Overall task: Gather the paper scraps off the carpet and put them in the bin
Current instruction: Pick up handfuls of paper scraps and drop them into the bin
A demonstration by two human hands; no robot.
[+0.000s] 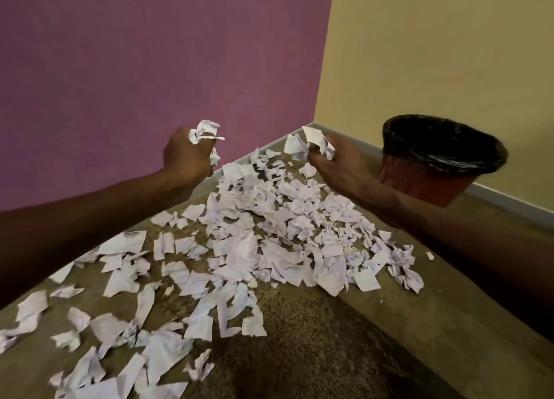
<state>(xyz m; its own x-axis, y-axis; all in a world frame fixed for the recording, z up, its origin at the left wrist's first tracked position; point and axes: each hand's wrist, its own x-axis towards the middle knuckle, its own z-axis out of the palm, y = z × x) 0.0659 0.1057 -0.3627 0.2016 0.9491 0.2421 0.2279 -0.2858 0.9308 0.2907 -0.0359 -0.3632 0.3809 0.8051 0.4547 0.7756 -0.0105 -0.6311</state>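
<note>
L hand (pixel 186 156): raised above the floor, grip curled tight round a crumpled wad of scraps (pixel 205 133); white paper sticks out at the top of the fist and by the fingers. R hand (pixel 335 162): also raised, grip pinching a second wad (pixel 311 144), paper fanning out above the thumb and fingers. Both forearms reach in from the lower frame edges; hands well apart, R one nearer the bin. Bin (pixel 425 186): red-brown tub w/ black liner (pixel 443 147) folded over the rim, standing on the floor against the yellow wall (pixel 449 54), just beyond the R hand; interior dark, contents cannot be told. Loose paper scraps (pixel 269 234): white torn pcs, some w/ handwriting, spread thick across the carpet (pixel 314 338) below and between the hands, densest in the middle, thinner trail running to the lower L of frame. One small pc (pixel 430 255) lies apart at the R. Carpet: brown, speckled. Purple wall (pixel 150 69) meets the yellow wall at the corner behind the pile; grey skirting (pixel 509 201) along the yellow wall's foot.
</note>
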